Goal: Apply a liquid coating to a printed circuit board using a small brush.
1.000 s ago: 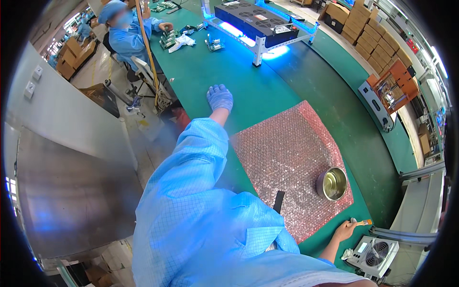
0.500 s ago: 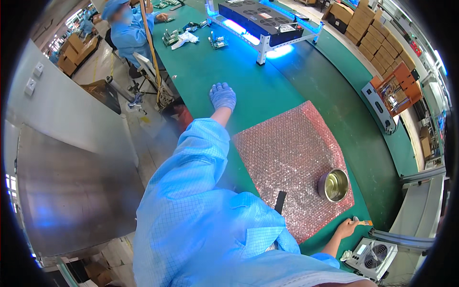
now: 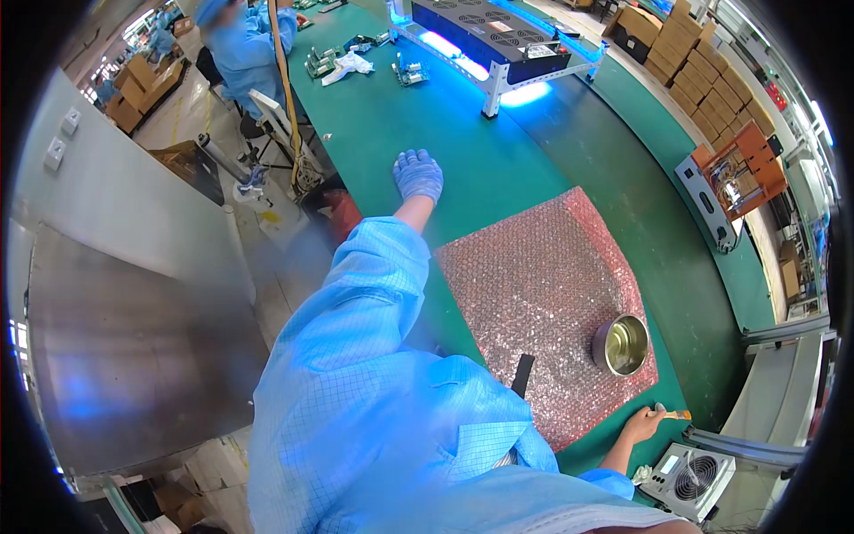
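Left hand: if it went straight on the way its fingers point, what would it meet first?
Probably the small green circuit board farther up the table, ahead of the left hand; fisheye bend and unclear depth leave the exact line uncertain.

Head view, the one I watch by: left camera of a side-by-side fisheye pair, worn on the head. Looks steeply down and forward from above the wearer's gown (image 3: 400,418), which fills the lower middle, very near the lens. Left hand (image 3: 418,175) sits at medium range, above centre; right hand (image 3: 642,425) low at right. Bubble-wrap sheet (image 3: 534,294) lies right of centre. Worktop (image 3: 485,165) runs away up-frame, so I see as far as stacked cartons (image 3: 698,89) at upper right. Wide coverage; straight edges bow toward the dark round border. Picture upright, unmirrored: its left is the wearer's left.
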Motion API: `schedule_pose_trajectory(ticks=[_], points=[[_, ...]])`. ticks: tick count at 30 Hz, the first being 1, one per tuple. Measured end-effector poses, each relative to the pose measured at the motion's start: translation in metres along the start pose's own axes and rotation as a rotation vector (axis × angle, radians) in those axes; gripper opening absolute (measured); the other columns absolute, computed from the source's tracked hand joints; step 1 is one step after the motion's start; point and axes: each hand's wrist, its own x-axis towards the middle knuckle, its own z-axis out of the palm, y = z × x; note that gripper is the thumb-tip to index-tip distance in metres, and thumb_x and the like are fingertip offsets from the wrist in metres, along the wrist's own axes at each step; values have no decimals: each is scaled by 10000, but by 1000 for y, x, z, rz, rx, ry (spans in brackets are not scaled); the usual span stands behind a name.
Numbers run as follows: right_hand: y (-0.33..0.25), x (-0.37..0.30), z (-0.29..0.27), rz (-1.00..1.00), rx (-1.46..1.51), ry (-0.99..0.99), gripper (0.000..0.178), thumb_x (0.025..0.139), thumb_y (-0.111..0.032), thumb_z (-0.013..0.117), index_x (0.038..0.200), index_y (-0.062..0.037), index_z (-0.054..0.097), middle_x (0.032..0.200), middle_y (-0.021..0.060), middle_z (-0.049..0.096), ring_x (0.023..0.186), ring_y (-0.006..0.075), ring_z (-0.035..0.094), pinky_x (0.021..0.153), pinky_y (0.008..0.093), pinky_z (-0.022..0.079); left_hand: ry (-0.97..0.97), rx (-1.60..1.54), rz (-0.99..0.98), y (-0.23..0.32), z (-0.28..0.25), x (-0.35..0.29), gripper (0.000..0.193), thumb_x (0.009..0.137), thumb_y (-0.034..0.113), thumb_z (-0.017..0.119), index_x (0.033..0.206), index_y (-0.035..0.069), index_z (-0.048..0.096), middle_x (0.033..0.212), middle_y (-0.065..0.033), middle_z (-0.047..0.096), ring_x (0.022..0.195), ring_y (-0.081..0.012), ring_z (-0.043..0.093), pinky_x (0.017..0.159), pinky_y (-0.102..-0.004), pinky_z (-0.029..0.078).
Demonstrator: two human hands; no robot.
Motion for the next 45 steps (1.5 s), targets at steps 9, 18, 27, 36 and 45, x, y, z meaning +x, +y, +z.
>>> schedule_pose_trajectory(ticks=[9,18,27,36,45], points=[[-3,-1,-2,-9,11,8,341,803,-138,473,1137,-109,541,988,197,638,903,399,598,766,485,439,5,-7,0,-1,1,0,418,936,300,370,1262,65,483,1362,-165,446,1316,-331,351,1088,-469,232],[-2,-1,-1,1,24,2,334,807,-115,466,1133,-102,541,984,202,638,894,407,597,761,487,439,-14,-14,-9,1,-3,-1,432,940,297,359,1278,59,482,1379,-167,438,1324,-334,347,1095,-466,225],[-4,-2,-3,-2,49,6,329,814,-114,469,1134,-95,541,998,211,635,907,406,596,762,481,438,-23,-6,-13,2,-5,-1,428,941,292,357,1279,59,477,1378,-167,438,1326,-331,345,1093,-463,226],[-2,0,-2,29,44,-22,327,826,-125,462,1138,-88,552,1050,185,638,953,389,597,800,462,446,68,15,8,-3,10,2,416,921,326,403,1233,65,492,1323,-155,472,1280,-312,391,1060,-462,270],[-8,-3,-6,21,72,-13,328,820,-104,473,1138,-84,550,1029,193,641,949,392,597,795,456,447,76,19,9,-3,14,3,410,924,326,404,1229,68,492,1323,-155,475,1277,-317,397,1056,-469,276]])
